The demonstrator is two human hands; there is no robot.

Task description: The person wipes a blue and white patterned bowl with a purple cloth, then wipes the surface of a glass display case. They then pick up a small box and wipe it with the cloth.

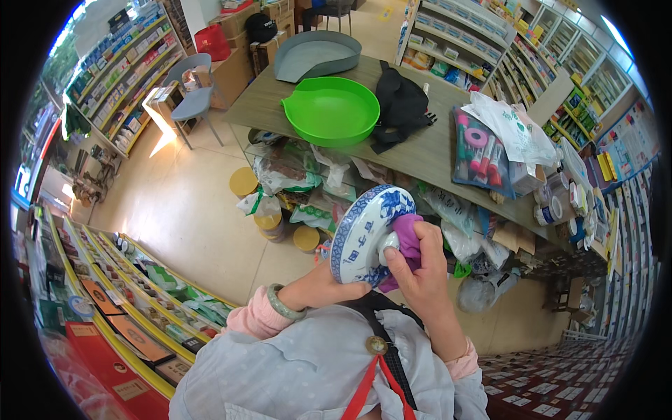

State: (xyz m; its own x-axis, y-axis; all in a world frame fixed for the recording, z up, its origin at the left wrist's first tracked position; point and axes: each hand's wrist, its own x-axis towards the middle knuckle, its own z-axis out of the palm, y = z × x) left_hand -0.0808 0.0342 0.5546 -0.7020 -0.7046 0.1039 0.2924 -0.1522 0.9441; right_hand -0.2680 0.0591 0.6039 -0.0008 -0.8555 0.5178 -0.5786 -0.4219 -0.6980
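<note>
A blue-and-white porcelain lid [362, 231] with a round knob [389, 247] is held up in front of my chest, its decorated top tilted towards me. My left hand [331, 286] grips the lower left rim, with the thumb over the edge and the fingers hidden behind. A purple cloth [408, 236] is bunched in my right hand [422, 265]. That hand presses the cloth against the lid beside the knob, its thumb close to the knob. The lid bears writing and blue painted figures.
Beyond the lid stands a wooden-topped counter [420, 157] with a green plastic tray [336, 113], a grey tray [320, 52], a black bag [401, 102] and a clear pouch of markers [480, 152]. Bagged goods crowd its lower shelf. A grey chair [194, 105] is at left; stocked shelves [126, 68] surround the room.
</note>
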